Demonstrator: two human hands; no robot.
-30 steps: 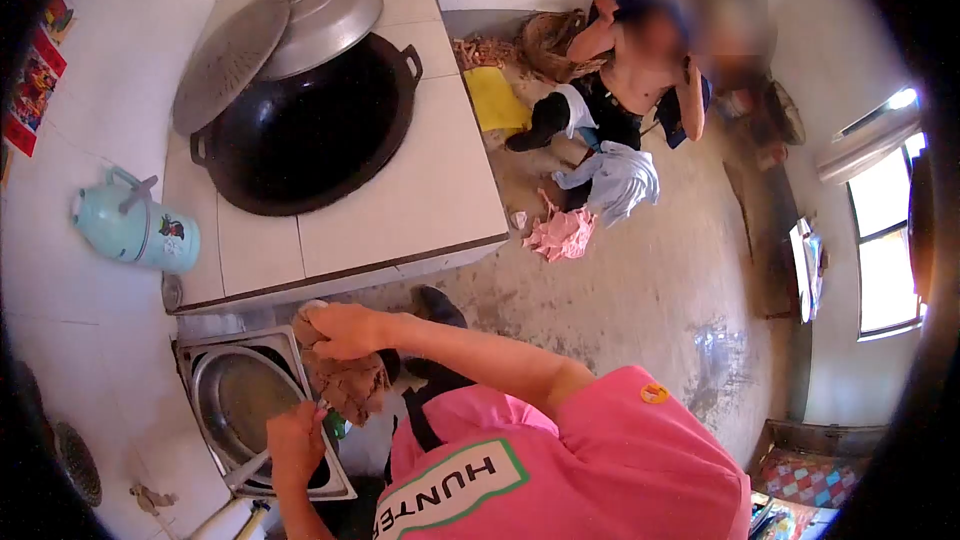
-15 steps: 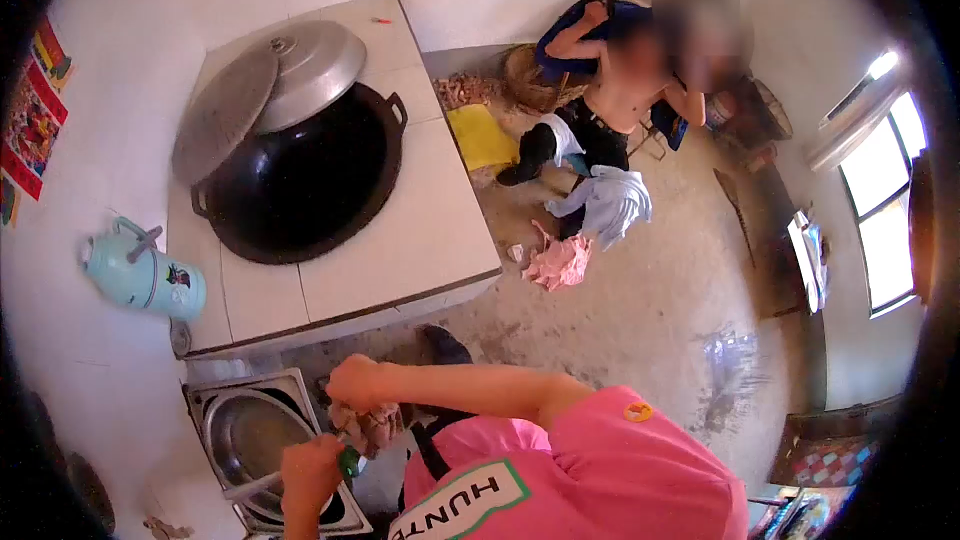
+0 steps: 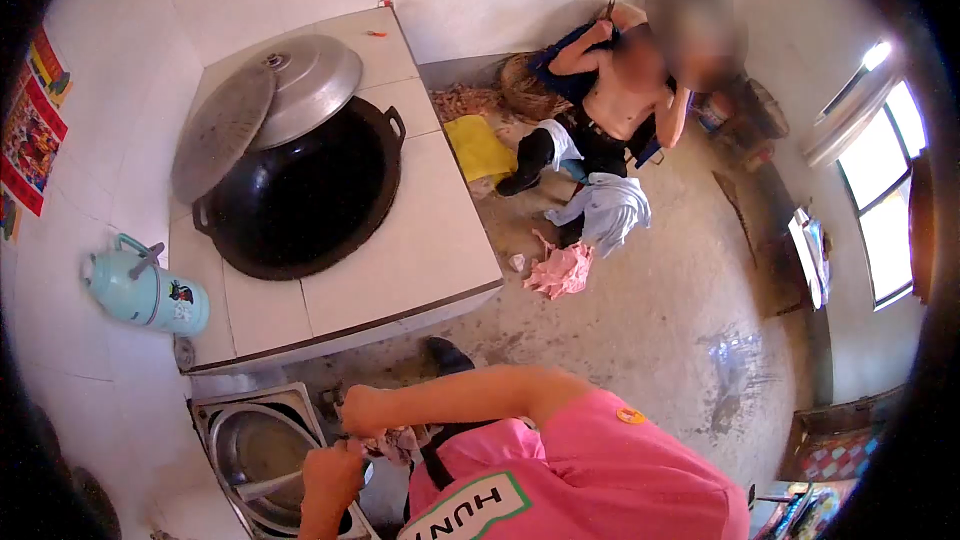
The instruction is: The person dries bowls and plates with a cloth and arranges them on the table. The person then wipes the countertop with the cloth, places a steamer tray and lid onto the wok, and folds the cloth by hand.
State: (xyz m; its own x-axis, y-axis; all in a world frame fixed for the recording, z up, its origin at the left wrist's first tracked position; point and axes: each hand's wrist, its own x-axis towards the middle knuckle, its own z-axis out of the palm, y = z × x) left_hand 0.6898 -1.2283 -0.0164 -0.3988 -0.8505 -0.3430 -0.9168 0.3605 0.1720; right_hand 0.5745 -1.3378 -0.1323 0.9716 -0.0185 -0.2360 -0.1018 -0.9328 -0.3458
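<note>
A crumpled pinkish-brown cloth [image 3: 396,445] is bunched between my hands, beside the sink [image 3: 262,442]. My right hand [image 3: 365,410], the upper one in view, is closed on it. Just below, my left hand [image 3: 333,475] is also closed, its fingers against the cloth's near end. A small pale and dark item shows beside the left fist, too small to name. The metal sink has a round basin, and a pale spout-like bar [image 3: 265,486] crosses it by my left hand.
On the tiled stove [image 3: 400,240] sits a large black wok [image 3: 310,185] with metal lids [image 3: 310,90]. A light-blue thermos [image 3: 145,288] stands at the left wall. Another person [image 3: 625,90] sits at the back, near a pink cloth [image 3: 560,270] on the floor.
My hands have come closer together at the cloth, the left one rising slightly. The green item by my left fist is now mostly hidden. The seated person's arms have shifted.
</note>
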